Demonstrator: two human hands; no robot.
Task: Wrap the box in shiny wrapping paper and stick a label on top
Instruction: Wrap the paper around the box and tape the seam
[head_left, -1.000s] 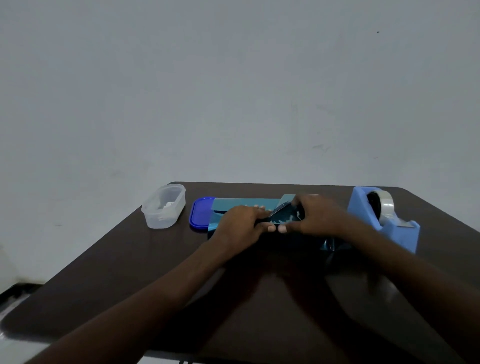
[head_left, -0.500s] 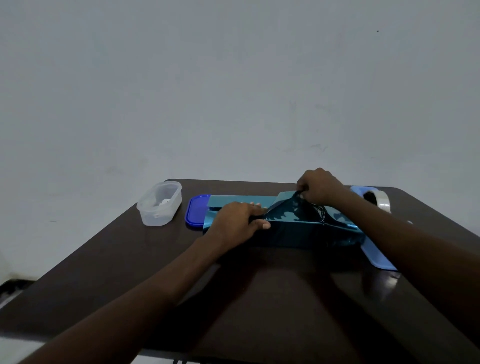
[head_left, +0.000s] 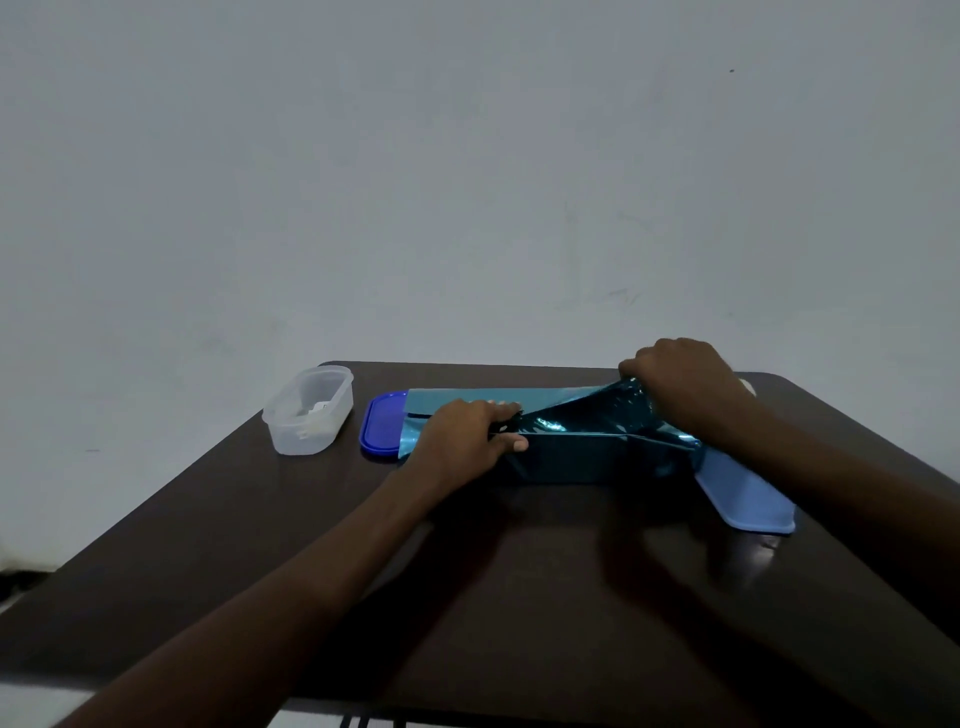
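A long box lies across the middle of the dark table, covered in shiny teal wrapping paper (head_left: 587, 457). My left hand (head_left: 467, 441) presses down on the paper at the box's left part, thumb on the near top edge. My right hand (head_left: 680, 384) is raised at the right end and pinches a flap of the paper, pulling it up and taut. A flat strip of the paper extends left behind my left hand. The box itself is hidden under the paper. No label shows.
A clear plastic tub (head_left: 309, 410) with small white pieces stands at the back left. Its blue lid (head_left: 382, 428) lies beside it, partly under the paper. A light blue tape dispenser (head_left: 748, 499) sits at the right, mostly behind my right arm. A wall is close behind the table (head_left: 208, 545).
My right hand has left the middle of the box, gone right and up, and pulled the paper flap taut. My left hand stays pressing down.
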